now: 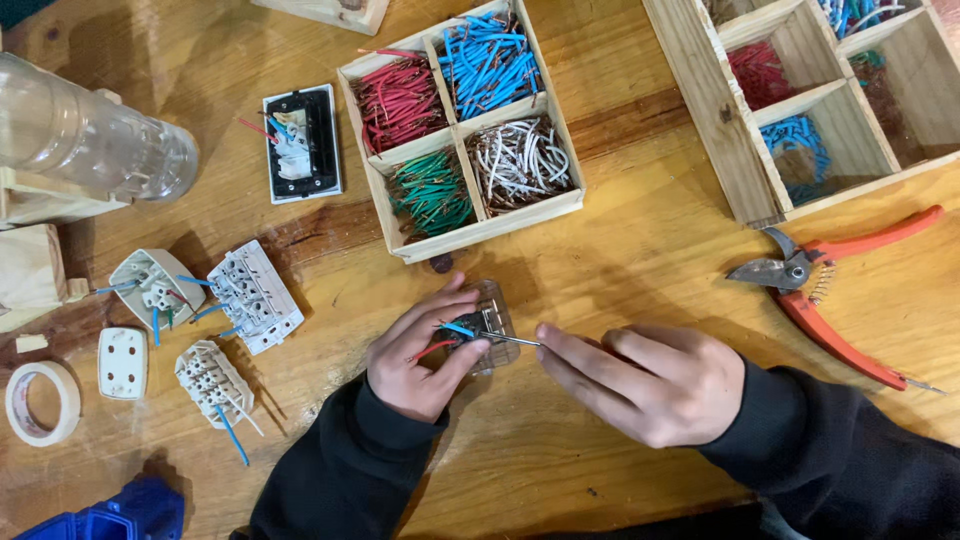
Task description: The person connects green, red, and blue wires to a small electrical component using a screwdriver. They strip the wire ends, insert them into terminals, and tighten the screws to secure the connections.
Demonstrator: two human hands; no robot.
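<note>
Right, your left hand (420, 355) pinches the small socket module (485, 325) flat on the table (620, 250), below the wire tray (460, 130); your right hand (650, 380) grips a thin screwdriver (510, 339) into it. Light, rigid plastic, probably slippery: hold its edges, mind the loose wires.

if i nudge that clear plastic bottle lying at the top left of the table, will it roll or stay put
The clear plastic bottle lies on its side and looks round, so it would probably roll. It appears empty, so likely light and easy to shift. A wooden block touches its lower side and might stop it rolling that way.
</note>
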